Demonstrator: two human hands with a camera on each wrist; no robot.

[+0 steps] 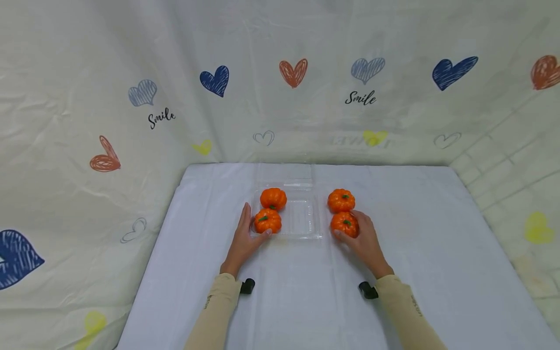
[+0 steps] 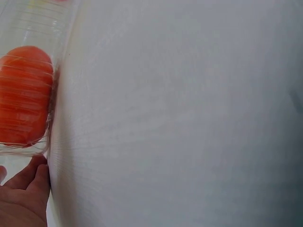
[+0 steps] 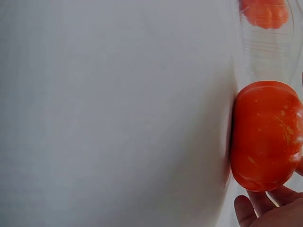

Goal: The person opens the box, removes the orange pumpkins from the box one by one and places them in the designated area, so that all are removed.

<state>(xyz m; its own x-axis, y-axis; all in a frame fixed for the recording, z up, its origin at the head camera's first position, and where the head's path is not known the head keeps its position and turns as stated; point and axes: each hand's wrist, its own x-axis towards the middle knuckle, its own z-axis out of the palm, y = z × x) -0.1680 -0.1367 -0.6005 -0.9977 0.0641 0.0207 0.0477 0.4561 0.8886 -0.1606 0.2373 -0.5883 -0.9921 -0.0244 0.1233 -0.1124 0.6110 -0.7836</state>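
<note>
A clear plastic tray (image 1: 302, 223) sits mid-table with two orange pumpkins in its left half, a far one (image 1: 273, 198) and a near one (image 1: 268, 220). My left hand (image 1: 250, 228) lies against the tray's near-left corner, fingers straight along the side and thumb at the front. The left wrist view shows the near pumpkin (image 2: 23, 94) behind the tray wall (image 2: 45, 28), with my fingers (image 2: 26, 198) just below. Right of the tray lie two more pumpkins. My right hand (image 1: 350, 231) grips the near one (image 1: 344, 224), also seen close up (image 3: 265, 137) above my fingers (image 3: 258, 208).
The far pumpkin outside the tray (image 1: 341, 201) lies just beyond the gripped one. A white cloth (image 1: 393, 291) covers the table. A heart-printed sheet (image 1: 131, 97) hangs behind and at both sides. Black wrist cameras (image 1: 247, 286) sit on both sleeves.
</note>
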